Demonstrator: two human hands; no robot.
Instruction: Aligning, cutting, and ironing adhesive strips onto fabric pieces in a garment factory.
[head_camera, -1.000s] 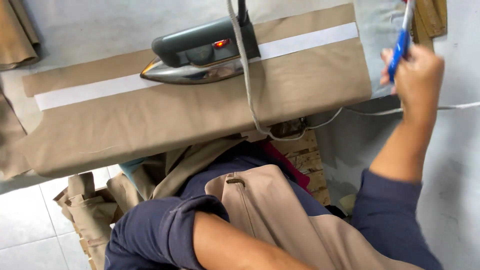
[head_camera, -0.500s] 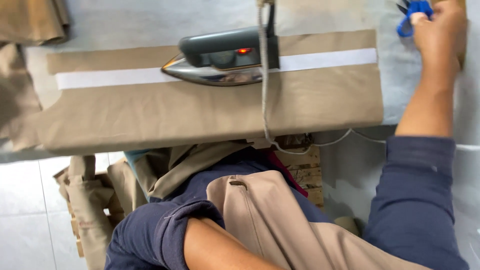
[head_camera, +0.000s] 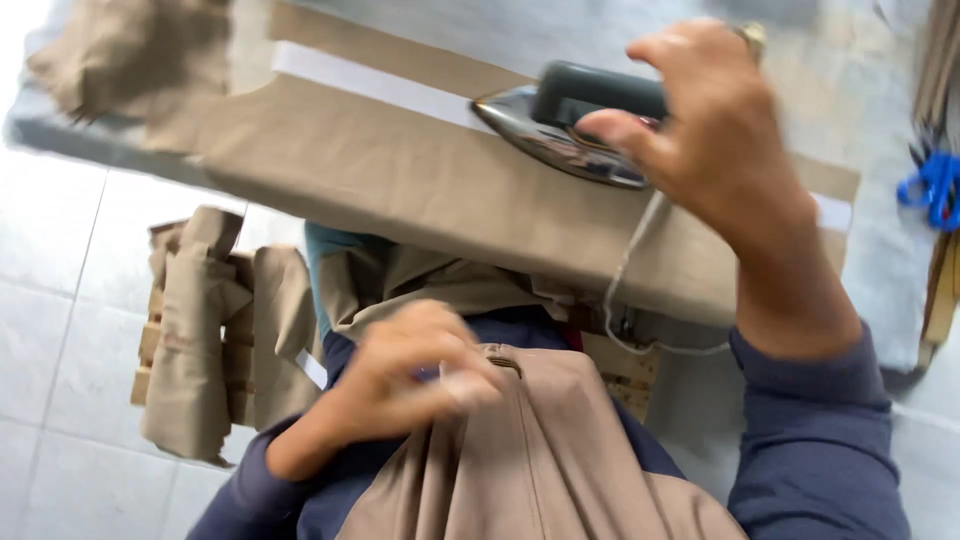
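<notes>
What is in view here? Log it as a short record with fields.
Left hand: grip closed on the tan garment in the lap
Right hand: fingers curled open, reaching at the iron; contact unclear
Iron: resting on tan fabric with a white strip, on the padded board
Cord: hangs off the board edge
Floor side: folded tan pieces on a wooden stand
Far right: blue scissors

Tailoring workshop: iron (head_camera: 575, 120), cut khaki cloth (head_camera: 400, 190)
</notes>
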